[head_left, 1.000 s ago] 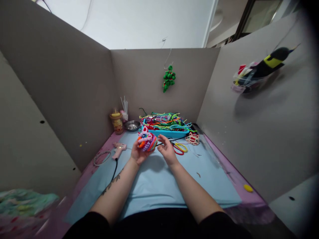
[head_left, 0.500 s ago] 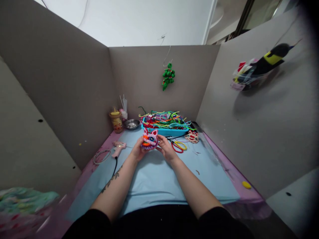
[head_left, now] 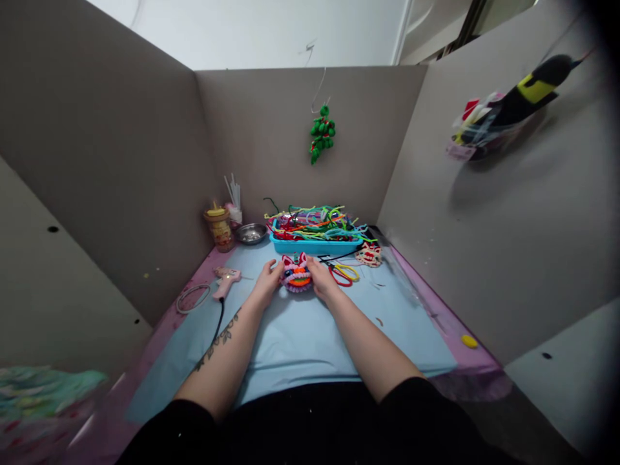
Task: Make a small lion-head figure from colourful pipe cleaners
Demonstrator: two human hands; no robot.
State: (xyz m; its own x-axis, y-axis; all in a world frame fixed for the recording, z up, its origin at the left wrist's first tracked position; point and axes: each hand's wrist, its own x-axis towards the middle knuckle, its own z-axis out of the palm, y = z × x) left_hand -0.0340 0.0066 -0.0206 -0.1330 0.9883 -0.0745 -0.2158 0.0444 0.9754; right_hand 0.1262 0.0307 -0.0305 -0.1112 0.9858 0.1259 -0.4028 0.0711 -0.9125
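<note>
Between my hands is a small pipe-cleaner animal head (head_left: 296, 276) in pink, purple and orange, with two pointed pink ears and dark blue eyes. Its front faces me, low over the blue table cover. My left hand (head_left: 267, 283) holds its left side, fingertips near the ear and cheek. On the other side my right hand (head_left: 323, 279) grips the edge, the thumb partly hidden. Just right of that hand lie scissors (head_left: 345, 274) with red and yellow handles. A second, cream and red animal head (head_left: 369, 254) rests beyond them.
Behind stands a blue tray (head_left: 314, 247) heaped with colourful pipe cleaners. At left lie a pink glue gun (head_left: 225, 281) and its cord; a metal bowl (head_left: 251, 234) and a tan cup (head_left: 219, 229) stand farther back. Grey partitions (head_left: 271, 129) enclose the table. A green ornament (head_left: 322, 134) hangs behind.
The animal head has turned from an angled side view to face me. My hands have shifted their hold to its two sides. The camera view has tilted slightly downward.
</note>
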